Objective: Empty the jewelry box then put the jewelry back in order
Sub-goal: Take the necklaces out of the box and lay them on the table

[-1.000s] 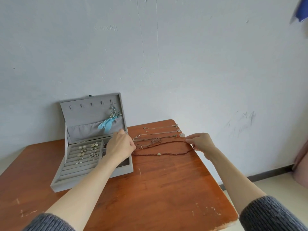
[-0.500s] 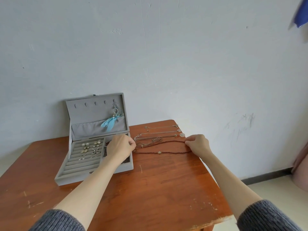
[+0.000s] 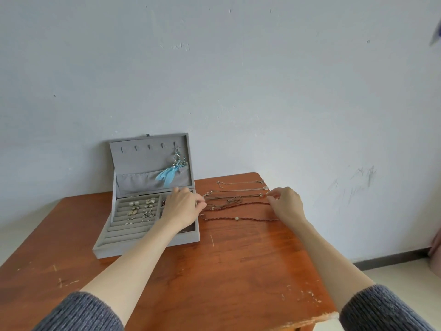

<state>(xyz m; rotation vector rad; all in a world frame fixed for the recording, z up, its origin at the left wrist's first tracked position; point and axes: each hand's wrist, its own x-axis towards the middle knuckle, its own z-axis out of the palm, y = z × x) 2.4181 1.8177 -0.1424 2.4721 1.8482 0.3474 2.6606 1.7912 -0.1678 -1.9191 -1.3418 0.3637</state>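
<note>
A thin chain necklace (image 3: 235,199) is being held stretched L-to-R on the table (image 3: 214,271), just right of the open jewelry box (image 3: 148,247). The left hand (image 3: 183,207) is being kept curled at the chain's left end, over the box's right edge; a pinch seems likely, but the fingertips are hidden behind the knuckles, so it can't be told for sure. The right hand (image 3: 285,205) is being closed on the chain's right end, thumb and forefinger pinching near a small pendant.

Judged from the layout, the box is being emptied: 4 or so necklaces are lying in parallel rows on the far right part of the table, incl. a dark beaded strand (image 3: 238,219) nearest the person.

To do this step well, both ends should be lowered together w/ light tension, so the chain is being laid straight in its own row, apart from its neighbours; the knotted cord (image 3: 232,201) beside it could be snagged.

Earrings (image 3: 142,210) are sitting in the ring rolls at the box's left, and a blue feather piece (image 3: 168,174) is hanging in the lid. The left forearm is covering the box's right compartments, so their contents can't be read. The table's far right edge is close to the pendant ends; slippage is a risk there.
</note>
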